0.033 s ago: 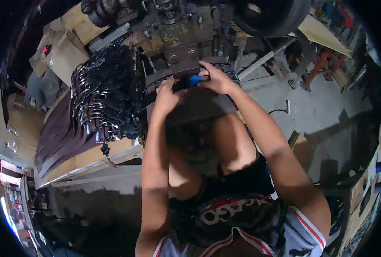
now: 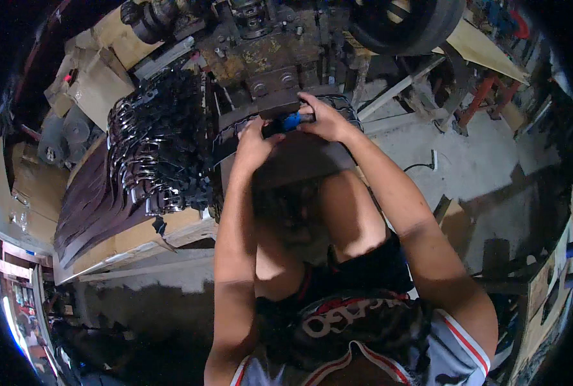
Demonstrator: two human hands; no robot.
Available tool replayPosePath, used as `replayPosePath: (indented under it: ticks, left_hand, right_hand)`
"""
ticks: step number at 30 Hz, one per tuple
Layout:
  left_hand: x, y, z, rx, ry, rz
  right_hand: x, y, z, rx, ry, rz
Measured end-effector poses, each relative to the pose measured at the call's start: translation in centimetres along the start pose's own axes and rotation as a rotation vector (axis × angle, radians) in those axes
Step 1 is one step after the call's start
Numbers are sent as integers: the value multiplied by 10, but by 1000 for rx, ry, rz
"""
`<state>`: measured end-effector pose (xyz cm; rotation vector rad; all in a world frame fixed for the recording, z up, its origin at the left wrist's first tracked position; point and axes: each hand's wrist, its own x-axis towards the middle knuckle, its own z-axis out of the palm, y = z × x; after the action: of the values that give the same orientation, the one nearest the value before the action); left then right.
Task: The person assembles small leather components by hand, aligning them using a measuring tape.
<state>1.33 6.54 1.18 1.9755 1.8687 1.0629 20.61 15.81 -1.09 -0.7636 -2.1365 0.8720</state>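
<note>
My left hand [image 2: 254, 144] and my right hand [image 2: 323, 122] are at the machine's work spot, facing each other with fingers curled in. Between them is a small dark piece with a bright blue part [image 2: 291, 121], which both hands grip by its ends. Its exact kind I cannot make out. Just beyond the hands, the machine's bolted metal block [image 2: 277, 89] hangs over the piece. Under my wrists lies a dark, curved plate [image 2: 299, 154]. Part of the left fingertips is hidden in shadow.
To the left, a heap of black straps with shiny metal buckles [image 2: 161, 138] lies beside brown strips [image 2: 96, 202] on a bench [image 2: 141, 248]. A large black wheel [image 2: 421, 29] stands at the upper right. Cardboard [image 2: 96, 80] lies at the far left, red metal stands [image 2: 486, 96] at the right.
The blue-and-dark piece and my left hand have shifted very slightly. Both hands stay at the same spot under the metal block.
</note>
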Motion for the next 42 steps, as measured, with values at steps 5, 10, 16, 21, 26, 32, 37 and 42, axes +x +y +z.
replayPosePath:
  ticks: [5, 10, 16, 21, 26, 32, 37, 42]
  left_hand:
    - [13, -11, 15, -185, 16, 7]
    - [12, -10, 18, -133, 48, 17]
    - [13, -42, -1, 163, 210, -2]
    - [28, -49, -20, 242, 7, -98]
    - [55, -91, -21, 47, -46, -90]
    - [55, -108, -9, -77, 159, 35]
    - [57, -107, -18, -107, 33, -64]
    - [48, -98, -7, -72, 257, 47]
  right_hand:
    - [4, 7, 7, 156, -11, 5]
    - [4, 19, 8, 106, 2, 10]
    - [-1, -2, 1, 88, -47, 39]
    - [-1, -4, -11, 41, -69, 37]
    - [3, -5, -7, -80, -91, 35]
    - [8, 9, -1, -238, -68, 7]
    - [10, 15, -2, -250, -72, -56]
    - [3, 2, -2, -180, 34, -76]
